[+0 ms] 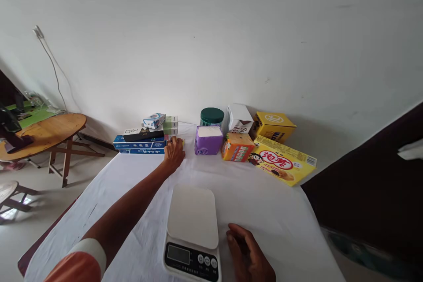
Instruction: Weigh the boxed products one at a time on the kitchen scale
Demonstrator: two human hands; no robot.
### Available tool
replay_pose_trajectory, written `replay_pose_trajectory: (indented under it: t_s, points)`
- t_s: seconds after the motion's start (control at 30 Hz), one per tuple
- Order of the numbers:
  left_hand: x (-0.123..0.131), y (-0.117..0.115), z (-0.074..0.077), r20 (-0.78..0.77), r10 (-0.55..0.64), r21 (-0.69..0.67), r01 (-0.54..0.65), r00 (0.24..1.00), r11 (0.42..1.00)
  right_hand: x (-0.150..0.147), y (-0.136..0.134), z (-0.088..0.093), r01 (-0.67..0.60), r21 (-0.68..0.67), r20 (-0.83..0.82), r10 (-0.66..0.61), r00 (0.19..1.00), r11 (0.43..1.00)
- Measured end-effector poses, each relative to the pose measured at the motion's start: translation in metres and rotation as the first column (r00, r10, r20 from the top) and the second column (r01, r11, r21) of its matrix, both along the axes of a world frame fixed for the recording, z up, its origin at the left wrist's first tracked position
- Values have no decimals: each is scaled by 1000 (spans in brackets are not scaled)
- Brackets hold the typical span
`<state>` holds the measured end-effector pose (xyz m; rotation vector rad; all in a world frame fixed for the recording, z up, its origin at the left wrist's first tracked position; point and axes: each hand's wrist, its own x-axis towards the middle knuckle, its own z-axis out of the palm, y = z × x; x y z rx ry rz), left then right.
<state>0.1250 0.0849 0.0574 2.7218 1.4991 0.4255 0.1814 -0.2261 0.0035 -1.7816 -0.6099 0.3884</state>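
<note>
My left hand (174, 156) reaches forward to the right end of a stack of boxes, its fingers curled down beside two long blue boxes (139, 145). A small yellowish edge (183, 142) shows by its fingertips; what the fingers close on is mostly hidden. On the blue boxes lie a black box (143, 134) and a small white-and-blue box (154, 120). My right hand (249, 255) rests on the cloth, loosely curved, thumb and forefinger apart, holding nothing. Just left of it stands a white kitchen scale (192, 216) with a bare platform and a dark display.
Along the wall stand a green-lidded tub (212, 116), a purple tissue pack (209, 141), an orange pack (237, 147), a white box (239, 118), a yellow box (274, 125) and a tilted yellow snack box (284, 161). A round wooden table (49, 132) is at left.
</note>
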Motion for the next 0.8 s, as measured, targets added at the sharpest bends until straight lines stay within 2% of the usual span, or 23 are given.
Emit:
replay_pose_trajectory:
  t_s: [0.17, 0.37, 0.5, 0.57, 0.7, 0.8]
  points:
    - [12, -5, 15, 43, -64, -26, 66, 997, 998, -2, 1, 1, 10, 34, 11, -11, 1000, 999]
    - [44, 4, 41, 195, -287, -113, 312, 938, 943, -3, 0, 0, -12, 62, 24, 11, 1000, 998]
    - [67, 20, 46, 294, -284, -205, 351, 912, 914, -2, -1, -3, -3, 68, 46, 0, 999, 998]
    - [72, 24, 45, 327, -269, -229, 352, 906, 907, 1, -2, -5, -44, 64, 68, 39, 997, 997]
    - [65, 20, 45, 383, -243, -213, 341, 891, 916, 7, -2, -6, -107, 65, 107, 99, 989, 992]
    - [44, 8, 58, 426, -227, -180, 328, 876, 927, 6, 0, -4, -95, 91, 114, 84, 990, 991]
